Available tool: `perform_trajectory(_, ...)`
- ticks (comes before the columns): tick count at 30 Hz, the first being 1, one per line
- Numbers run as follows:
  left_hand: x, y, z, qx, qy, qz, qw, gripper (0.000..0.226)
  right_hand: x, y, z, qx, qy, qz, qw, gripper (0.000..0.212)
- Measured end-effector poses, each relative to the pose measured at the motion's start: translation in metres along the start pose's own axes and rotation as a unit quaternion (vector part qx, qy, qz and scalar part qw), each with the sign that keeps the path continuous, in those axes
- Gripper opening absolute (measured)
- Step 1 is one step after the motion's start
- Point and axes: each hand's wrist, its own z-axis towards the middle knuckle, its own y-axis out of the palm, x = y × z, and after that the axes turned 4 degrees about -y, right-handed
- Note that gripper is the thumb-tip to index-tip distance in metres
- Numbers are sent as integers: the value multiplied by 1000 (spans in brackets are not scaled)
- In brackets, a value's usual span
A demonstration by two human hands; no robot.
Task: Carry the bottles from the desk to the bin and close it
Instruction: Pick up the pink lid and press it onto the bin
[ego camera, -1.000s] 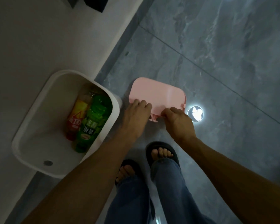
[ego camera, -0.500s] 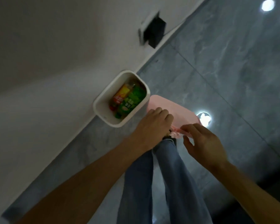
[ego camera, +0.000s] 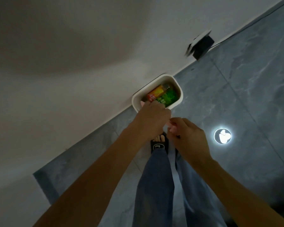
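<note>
While both bottles are already sat inside the small white rounded-rectangle plastic bin against the wall, the closing part hasn't been done yet, so that's judged to be the step in hand. An orange-and-red labelled bottle and a green labelled bottle are seen lying side by side in there, long axes running along the bin's length. The thin pink plastic lid is barely visible, only slivers of pink poking out between and under the fingers, one bit near the bin's near-left corner. The left hand is curled over the lid with its fingers reaching over the bin's near rim, so it's the nearer one to the opening. The right hand is pinched on the lid's near edge, a little back from the bin and over the grey marble-look floor tiles. The bin lies up and slightly left from the hands, its long axis slanting away toward the upper right, parallel with the wall. The lid probably needs to be carried forward and lined up with that slant before it's pressed down; how level it's held can't be told, since most of it is hidden. Feet in dark slippers are planted just short of the bin.
</note>
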Motion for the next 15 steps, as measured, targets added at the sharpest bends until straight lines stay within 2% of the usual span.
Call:
perform_trajectory(4, -12, 11, 7, 107, -13, -39, 993, 38, -6, 22, 17, 31, 122, 119, 985, 15)
perform_trajectory(6, -11, 24, 6, 172, -28, -91, 980, 44, -6, 36, 23, 62, 202, 234, 949, 18)
perform_trajectory(7, -11, 33, 5, 193, -43, -109, 974, 47, -5, 42, 26, 76, 250, 300, 918, 20)
perform_trajectory(9, -13, 54, 4, 186, -85, -131, 970, 55, 0, 54, 35, 88, 334, 441, 828, 23)
perform_trajectory(11, -16, 79, 7, 156, -124, -164, 966, 55, 8, 65, 45, 81, 377, 567, 728, 25)
perform_trajectory(12, -18, 91, 9, 147, -134, -180, 963, 54, 13, 70, 50, 75, 387, 607, 690, 25)
perform_trajectory(15, -25, 124, 18, 140, -137, -198, 960, 54, 28, 86, 66, 53, 393, 666, 631, 26)
